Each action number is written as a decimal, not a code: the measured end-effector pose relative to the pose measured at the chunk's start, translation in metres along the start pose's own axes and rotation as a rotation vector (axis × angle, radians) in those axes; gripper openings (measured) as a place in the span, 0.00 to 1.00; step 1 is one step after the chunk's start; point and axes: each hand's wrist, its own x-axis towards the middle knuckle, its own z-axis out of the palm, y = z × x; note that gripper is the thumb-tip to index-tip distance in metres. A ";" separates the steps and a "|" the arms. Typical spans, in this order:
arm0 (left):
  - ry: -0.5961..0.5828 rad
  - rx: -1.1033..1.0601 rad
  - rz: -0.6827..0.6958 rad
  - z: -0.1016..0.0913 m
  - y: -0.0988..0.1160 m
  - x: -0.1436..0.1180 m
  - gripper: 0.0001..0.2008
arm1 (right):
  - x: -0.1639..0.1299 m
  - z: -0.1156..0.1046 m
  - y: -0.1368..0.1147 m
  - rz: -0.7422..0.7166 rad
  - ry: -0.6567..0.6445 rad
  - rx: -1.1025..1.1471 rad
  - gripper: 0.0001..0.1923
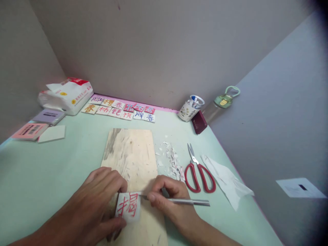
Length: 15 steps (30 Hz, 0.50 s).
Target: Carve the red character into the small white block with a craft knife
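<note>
From the head view, the left hand (102, 194) was curled around a small white block (128, 205) with a red character, pinching it at its edges on the near end of the wooden board (130, 153). The right hand (169, 198) pinched a thin metal knife (184, 201) like a pen, tip at the block's upper right edge. The block looked light and soft enough to carve, likely crumbly, judging by the white shavings (171, 160) just right of the board; best gripped by its sides. The blade tip was too small to make out, and the left palm hid the block's left edge. Red scissors (198, 174) lay further right of the board.
</note>
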 end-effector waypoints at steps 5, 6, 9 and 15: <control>0.016 0.008 0.011 -0.001 -0.001 0.000 0.20 | 0.003 -0.003 -0.001 0.026 0.090 0.047 0.11; 0.031 0.012 0.023 -0.001 -0.001 0.000 0.21 | 0.003 -0.003 -0.002 0.028 0.096 0.045 0.11; 0.069 0.019 0.059 0.000 -0.004 -0.001 0.26 | 0.002 -0.003 -0.004 0.026 0.088 0.037 0.08; 0.084 0.080 0.129 0.002 -0.005 -0.001 0.26 | 0.003 -0.008 0.005 -0.007 0.042 0.055 0.09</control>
